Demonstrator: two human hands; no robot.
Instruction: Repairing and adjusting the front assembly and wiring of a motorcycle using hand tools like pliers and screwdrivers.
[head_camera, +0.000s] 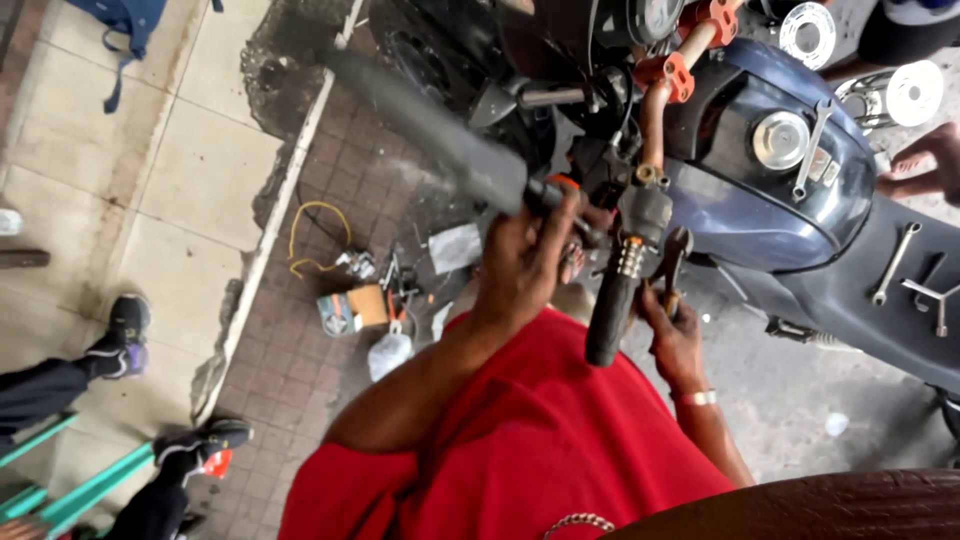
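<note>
Two hands are up at the motorcycle's handlebar end, right in front of the red shirt. The left hand (525, 262) is clenched around a thin metal stub sticking out of the black handlebar grip (430, 125), a long rubber sleeve blurred with motion and slanting up to the left. The right hand (672, 335) holds pliers (674, 262), fingers closed on the handles, jaws pointing up toward the switch housing (645, 208) on the orange handlebar (655, 105). A second dark rubber sleeve (610, 318) hangs below that housing, beside a short coiled spring.

I'd judge the rubber sleeves as soft, a bit tacky and easy to twist; the bar and housing are stiff metal and will not give. The best hold looks to be on the rubber's midsection or the bare stub, not on the spring or cables.

Around them: a blue fuel tank (770, 190) with a spanner (810, 145) lying across its cap, more spanners (895, 262) on the black seat. On the brick floor lie a yellow cable (312, 235), a small box (352, 310) and scattered bits. Someone's dark shoes (125, 330) stand off to the left. The tank and the tangle of cables crowd the working space.
</note>
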